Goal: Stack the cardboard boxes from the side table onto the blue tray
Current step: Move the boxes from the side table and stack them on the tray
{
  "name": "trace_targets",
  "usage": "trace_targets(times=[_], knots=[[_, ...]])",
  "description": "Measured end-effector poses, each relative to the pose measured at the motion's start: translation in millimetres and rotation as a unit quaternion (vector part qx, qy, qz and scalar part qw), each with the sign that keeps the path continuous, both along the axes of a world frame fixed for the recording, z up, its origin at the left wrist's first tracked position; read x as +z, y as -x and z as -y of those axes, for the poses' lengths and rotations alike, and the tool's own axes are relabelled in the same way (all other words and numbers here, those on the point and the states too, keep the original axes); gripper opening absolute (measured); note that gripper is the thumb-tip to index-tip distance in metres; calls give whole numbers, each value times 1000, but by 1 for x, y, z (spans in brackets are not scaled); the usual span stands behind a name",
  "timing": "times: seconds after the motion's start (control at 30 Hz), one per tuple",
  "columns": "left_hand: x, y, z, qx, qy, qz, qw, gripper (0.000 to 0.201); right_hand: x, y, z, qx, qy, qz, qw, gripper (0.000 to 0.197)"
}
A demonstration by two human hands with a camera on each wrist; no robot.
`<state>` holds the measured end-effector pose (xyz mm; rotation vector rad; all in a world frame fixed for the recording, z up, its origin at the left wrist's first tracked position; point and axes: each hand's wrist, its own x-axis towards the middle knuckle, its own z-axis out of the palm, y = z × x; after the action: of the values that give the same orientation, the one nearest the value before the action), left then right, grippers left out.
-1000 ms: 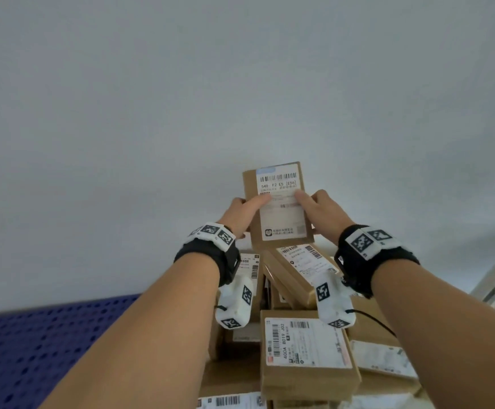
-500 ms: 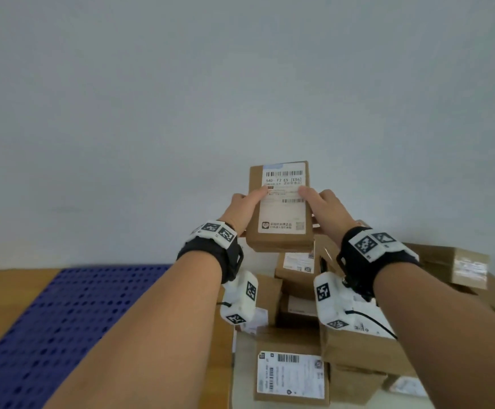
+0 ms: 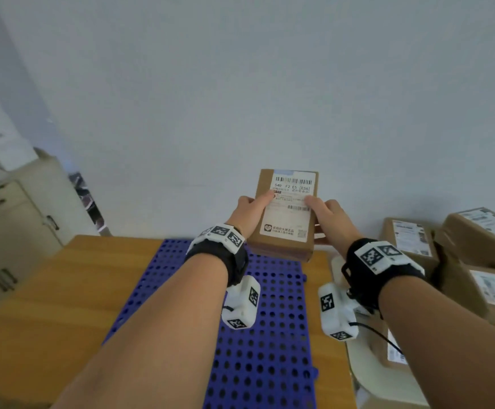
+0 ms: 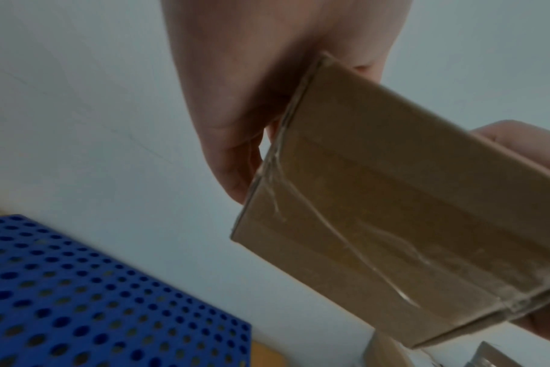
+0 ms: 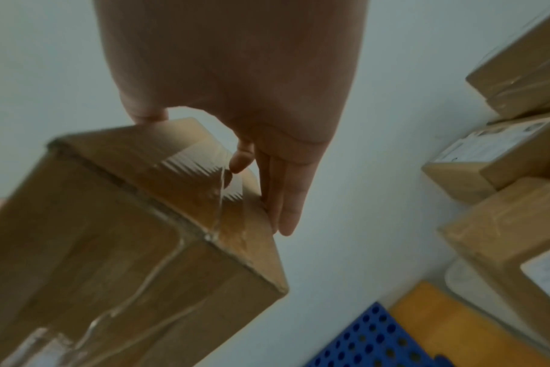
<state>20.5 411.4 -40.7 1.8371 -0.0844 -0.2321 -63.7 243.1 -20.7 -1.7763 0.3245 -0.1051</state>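
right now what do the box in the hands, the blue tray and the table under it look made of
Held box: brown corrugated cardboard, matte, with a white paper label and glossy clear tape along the seams, gripped by the left hand and right hand.
Blue tray: likely moulded plastic, uniform colour, regular round holes.
Table: wood or wood-look laminate; grain lines show, smooth finish.

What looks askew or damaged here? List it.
The boxes on the side table lie in a jumble, tilted against one another rather than squared. The held box, gripped by the left hand and right hand, has wrinkled, loose clear tape underneath. The blue tray looks intact.
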Motion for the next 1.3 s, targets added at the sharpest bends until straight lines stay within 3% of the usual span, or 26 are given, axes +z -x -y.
trace_targets(times=[0.23,0.37,0.53,0.63,0.73,0.87,0.93,1.03,1.3], knots=[[-23,7,-95,42,-38,-34,998,103,-28,-18,-87,53,15,-58,997,54],[-54,-12,-139,58,-70,-72,993,115,-50,-41,-123,97,13,-94,991,44],[-78,-37,-177,79,-95,-101,987,109,-77,-78,-159,139,9,-137,981,45],[-101,-61,-191,98,-101,-151,979,120,-92,-102,-173,151,1,-160,976,50],[-101,-65,-193,75,-97,-175,977,81,-114,-125,-179,159,20,-182,970,61],[-111,-74,-196,55,-112,-221,967,42,-134,-145,-188,137,17,-221,965,48],[-121,-83,-199,52,-122,-236,963,42,-141,-152,-195,123,12,-237,964,43],[-134,-100,-207,34,-156,-254,954,58,-155,-160,-205,112,8,-260,959,40],[-159,-125,-225,-7,-205,-286,936,53,-177,-176,-228,95,14,-307,947,40]])
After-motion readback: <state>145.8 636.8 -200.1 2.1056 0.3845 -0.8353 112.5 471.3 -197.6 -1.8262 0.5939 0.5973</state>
